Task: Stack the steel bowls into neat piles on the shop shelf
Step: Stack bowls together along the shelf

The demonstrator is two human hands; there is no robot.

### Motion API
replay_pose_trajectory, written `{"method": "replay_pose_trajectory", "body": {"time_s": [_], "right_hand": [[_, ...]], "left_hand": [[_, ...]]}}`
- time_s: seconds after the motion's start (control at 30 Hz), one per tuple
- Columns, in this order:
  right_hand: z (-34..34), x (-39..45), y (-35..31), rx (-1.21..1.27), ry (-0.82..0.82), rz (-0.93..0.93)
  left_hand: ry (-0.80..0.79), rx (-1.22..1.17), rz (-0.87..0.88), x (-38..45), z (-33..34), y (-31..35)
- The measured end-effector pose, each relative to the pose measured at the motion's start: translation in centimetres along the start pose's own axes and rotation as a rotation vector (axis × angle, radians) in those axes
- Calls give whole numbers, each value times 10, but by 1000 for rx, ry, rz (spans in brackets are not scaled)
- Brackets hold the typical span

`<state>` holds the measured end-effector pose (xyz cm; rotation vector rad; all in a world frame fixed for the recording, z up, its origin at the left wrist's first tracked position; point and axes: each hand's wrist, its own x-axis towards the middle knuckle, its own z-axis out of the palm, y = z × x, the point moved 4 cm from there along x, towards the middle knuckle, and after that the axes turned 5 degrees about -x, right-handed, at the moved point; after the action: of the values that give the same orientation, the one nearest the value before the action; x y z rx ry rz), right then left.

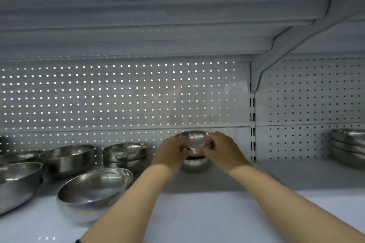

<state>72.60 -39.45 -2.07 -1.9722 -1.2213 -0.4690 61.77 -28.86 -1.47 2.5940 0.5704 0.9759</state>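
Now I grip a small bowl (192, 137) with my left hand (171, 150) and right hand (220, 149), both closed around it, atop a pile (194, 164) near the shelf's (207, 213) back edge.

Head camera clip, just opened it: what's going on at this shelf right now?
A person is stacking steel bowls on a white shop shelf. Both hands, the left hand and the right hand, hold a small bowl from either side, right above a small pile standing near the pegboard back panel. Whether it already rests on the pile is unclear. To the left, loose bowls of several sizes still wait; another pile stands far right.
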Motion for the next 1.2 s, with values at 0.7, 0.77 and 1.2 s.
{"method": "replay_pose_trajectory", "body": {"time_s": [0.7, 0.77, 1.2], "right_hand": [[6, -7, 3, 12, -52, 37], [6, -8, 4, 10, -51, 36], [6, -10, 2, 17, -77, 38]], "left_hand": [[-17, -8, -48, -5, 11, -6], [-22, 3, -47, -5, 11, -6], [-27, 27, -32, -4, 13, -6]]}}
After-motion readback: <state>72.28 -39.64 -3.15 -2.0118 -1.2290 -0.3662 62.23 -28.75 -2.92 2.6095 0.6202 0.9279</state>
